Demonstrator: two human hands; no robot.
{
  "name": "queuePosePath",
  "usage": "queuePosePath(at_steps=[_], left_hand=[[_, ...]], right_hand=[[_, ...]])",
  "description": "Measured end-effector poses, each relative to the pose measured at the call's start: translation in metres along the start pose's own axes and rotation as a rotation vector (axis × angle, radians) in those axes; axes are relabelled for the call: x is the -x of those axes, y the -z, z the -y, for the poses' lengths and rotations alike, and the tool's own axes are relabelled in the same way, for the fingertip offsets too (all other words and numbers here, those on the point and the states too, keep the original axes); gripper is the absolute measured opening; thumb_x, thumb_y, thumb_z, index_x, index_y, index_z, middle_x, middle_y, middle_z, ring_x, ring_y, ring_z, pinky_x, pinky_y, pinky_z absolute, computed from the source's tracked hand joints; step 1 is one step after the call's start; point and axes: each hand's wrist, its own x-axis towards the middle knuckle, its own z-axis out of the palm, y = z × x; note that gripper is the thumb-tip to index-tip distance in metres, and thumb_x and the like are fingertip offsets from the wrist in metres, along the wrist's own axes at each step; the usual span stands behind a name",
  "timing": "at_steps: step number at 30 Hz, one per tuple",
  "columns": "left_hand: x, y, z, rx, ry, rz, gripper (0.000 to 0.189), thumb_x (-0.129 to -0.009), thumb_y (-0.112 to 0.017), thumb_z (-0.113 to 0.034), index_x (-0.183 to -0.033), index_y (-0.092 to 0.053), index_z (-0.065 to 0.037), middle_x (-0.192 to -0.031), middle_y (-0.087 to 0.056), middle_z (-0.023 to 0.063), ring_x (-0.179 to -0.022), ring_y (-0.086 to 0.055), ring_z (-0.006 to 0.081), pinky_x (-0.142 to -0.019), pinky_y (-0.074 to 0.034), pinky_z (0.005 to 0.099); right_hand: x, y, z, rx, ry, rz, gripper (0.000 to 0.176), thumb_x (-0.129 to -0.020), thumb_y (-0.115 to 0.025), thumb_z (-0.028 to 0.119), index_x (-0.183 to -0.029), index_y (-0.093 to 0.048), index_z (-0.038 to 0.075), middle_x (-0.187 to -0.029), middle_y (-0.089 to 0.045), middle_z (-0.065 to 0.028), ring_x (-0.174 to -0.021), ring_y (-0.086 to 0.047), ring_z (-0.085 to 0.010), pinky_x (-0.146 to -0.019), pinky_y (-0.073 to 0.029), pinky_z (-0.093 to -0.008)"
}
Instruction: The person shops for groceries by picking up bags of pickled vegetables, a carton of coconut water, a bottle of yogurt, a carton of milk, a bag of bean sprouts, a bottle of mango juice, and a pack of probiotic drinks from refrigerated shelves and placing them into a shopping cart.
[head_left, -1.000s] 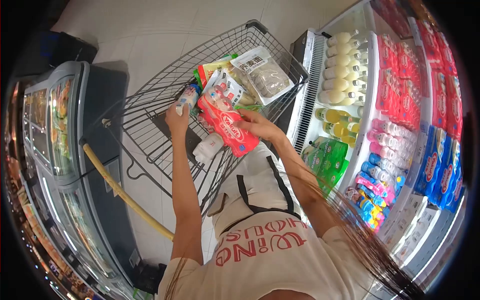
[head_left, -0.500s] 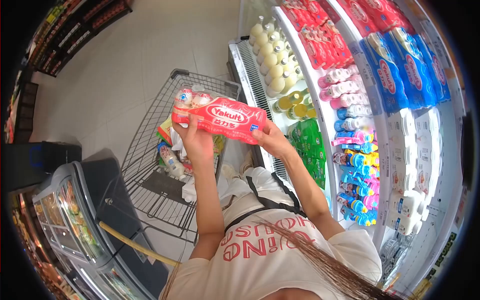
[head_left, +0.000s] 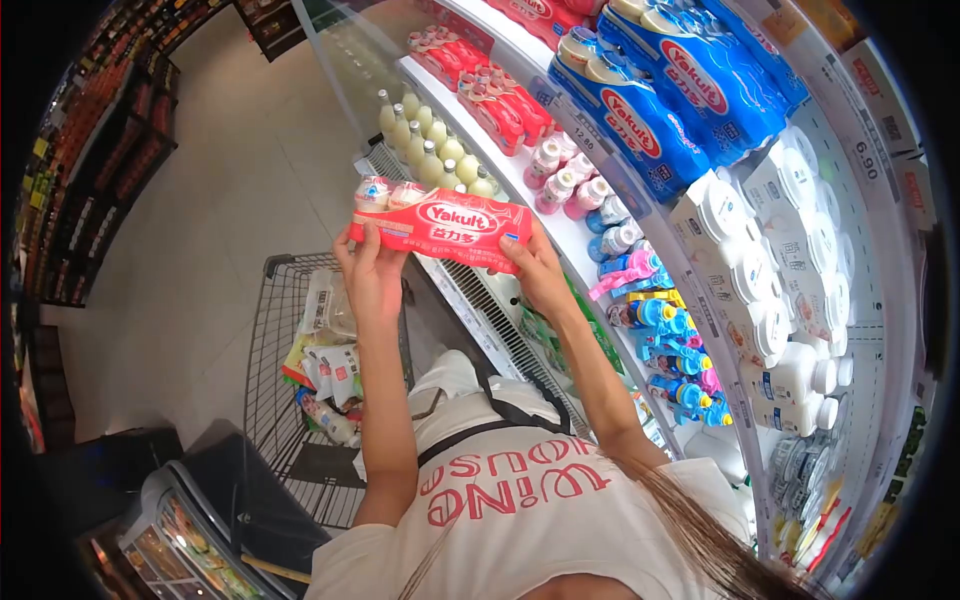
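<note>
A red-wrapped Yakult multipack (head_left: 440,228) is held level in front of my chest, its label facing me and small bottle tops showing at its left end. My left hand (head_left: 375,270) grips its left end from below, thumb on the front. Around the right end my right hand (head_left: 532,268) is closed, with the thumb over the wrapper's front. Below and left of the pack stands a wire shopping cart (head_left: 275,370), holding bagged goods (head_left: 330,370), a clear plastic box (head_left: 332,305) and a bottle (head_left: 325,418).
A refrigerated shelf unit rises on my right, with blue Yakult packs (head_left: 630,130), red packs (head_left: 500,105), pale-yellow bottles (head_left: 430,140), colourful small bottles (head_left: 665,340) and white tubs (head_left: 730,260). Dark shelving (head_left: 100,170) stands at far left. A glass-topped case (head_left: 190,540) is at lower left.
My view has turned toward the chilled shelves, so the blue packs appear larger and nearer. The cart has shifted left and lower in view. Both hands keep holding the Yakult pack.
</note>
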Motion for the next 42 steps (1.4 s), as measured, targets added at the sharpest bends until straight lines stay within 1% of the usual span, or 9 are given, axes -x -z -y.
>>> queuePosePath(at_steps=[6, 8, 11, 18, 20, 27, 30, 35, 42], left_hand=[[-0.028, -0.031, 0.016, 0.033, 0.442, 0.143, 0.055, -0.095, -0.054, -0.031, -0.142, -0.025, -0.026, -0.139, -0.036, 0.0114, -0.115, -0.049, 0.0305, -0.092, -0.045, 0.0528], [-0.05, -0.031, 0.04, 0.046, 0.301, 0.281, 0.064, -0.092, -0.058, -0.034, -0.144, -0.024, -0.015, -0.13, -0.047, 0.0119, -0.108, -0.055, 0.0263, -0.081, -0.051, 0.0429], [-0.102, 0.001, 0.03, 0.405, 0.743, 0.555, 0.052, -0.089, -0.052, -0.037, -0.128, -0.045, -0.004, -0.105, -0.059, 0.02, -0.082, -0.061, 0.0299, -0.069, -0.052, 0.0401], [-0.128, 0.01, 0.028, 0.787, 1.038, 0.571, 0.06, -0.09, -0.05, -0.044, -0.136, -0.037, -0.007, -0.132, -0.041, 0.0241, -0.081, -0.051, 0.0259, -0.064, -0.047, 0.0331], [-0.126, -0.004, 0.022, 0.862, 1.114, 0.61, 0.062, -0.09, -0.051, -0.044, -0.137, -0.035, -0.007, -0.136, -0.038, 0.0246, -0.079, -0.05, 0.024, -0.063, -0.046, 0.032], [-0.138, -0.003, 0.039, 0.345, 0.755, 0.568, 0.06, -0.09, -0.052, -0.037, -0.139, -0.034, -0.008, -0.132, -0.043, 0.02, -0.089, -0.058, 0.0269, -0.067, -0.052, 0.0366], [-0.139, -0.033, 0.058, 0.202, 0.372, 0.417, 0.069, -0.091, -0.055, -0.012, -0.148, -0.015, -0.01, -0.129, -0.046, 0.0096, -0.11, -0.053, 0.0223, -0.09, -0.048, 0.0367], [-0.17, -0.048, 0.099, 0.203, 0.29, 0.394, 0.093, -0.083, -0.064, 0.0, -0.149, 0.001, -0.01, -0.138, -0.036, 0.0132, -0.119, -0.047, 0.0227, -0.098, -0.045, 0.0359], [-0.244, -0.077, 0.163, 0.068, 0.235, 0.484, 0.083, -0.083, -0.06, 0.002, -0.15, -0.012, -0.01, -0.15, -0.021, 0.016, -0.128, -0.039, 0.0214, -0.103, -0.037, 0.0308]], right_hand=[[-0.027, -0.035, 0.0, 0.63, 0.402, -0.232, 0.051, -0.084, -0.07, 0.014, -0.122, -0.039, 0.0, -0.11, -0.058, -0.0162, -0.094, -0.062, -0.0225, -0.079, -0.05, -0.0329], [-0.036, -0.048, -0.01, 0.993, 0.63, -0.199, 0.053, -0.079, -0.074, 0.014, -0.12, -0.044, -0.001, -0.108, -0.059, -0.0169, -0.092, -0.061, -0.0267, -0.078, -0.049, -0.036], [-0.049, -0.057, 0.006, 1.167, 0.745, 0.154, 0.024, -0.084, -0.066, 0.014, -0.103, -0.06, 0.002, -0.103, -0.061, -0.0145, -0.094, -0.059, -0.0294, -0.083, -0.045, -0.038], [-0.082, -0.044, -0.007, 0.647, 0.256, -0.347, 0.015, -0.092, -0.056, 0.011, -0.098, -0.062, -0.001, -0.089, -0.063, -0.0134, -0.082, -0.062, -0.0186, -0.071, -0.048, -0.0305], [-0.082, -0.05, -0.009, 0.743, 0.417, -0.341, 0.015, -0.09, -0.057, 0.009, -0.102, -0.059, -0.002, -0.092, -0.061, -0.0121, -0.081, -0.061, -0.0163, -0.07, -0.048, -0.0294], [-0.085, -0.046, 0.001, 0.757, 0.321, -0.344, 0.056, -0.082, -0.072, 0.026, -0.124, -0.044, 0.001, -0.104, -0.056, -0.0147, -0.094, -0.058, -0.0243, -0.08, -0.049, -0.036], [-0.089, -0.066, 0.007, 0.891, 0.28, -0.173, 0.065, -0.079, -0.074, 0.033, -0.125, -0.043, -0.001, -0.106, -0.056, -0.0163, -0.101, -0.055, -0.0284, -0.088, -0.046, -0.0399], [-0.138, -0.04, -0.009, 1.373, 0.269, -0.417, 0.048, -0.077, -0.072, 0.023, -0.112, -0.053, -0.004, -0.099, -0.059, -0.0207, -0.088, -0.053, -0.0339, -0.077, -0.043, -0.0426], [-0.206, 0.04, -0.008, 1.427, 0.366, -0.6, 0.046, -0.079, -0.07, 0.018, -0.116, -0.053, -0.002, -0.096, -0.061, -0.0222, -0.089, -0.057, -0.0349, -0.08, -0.045, -0.0426]])
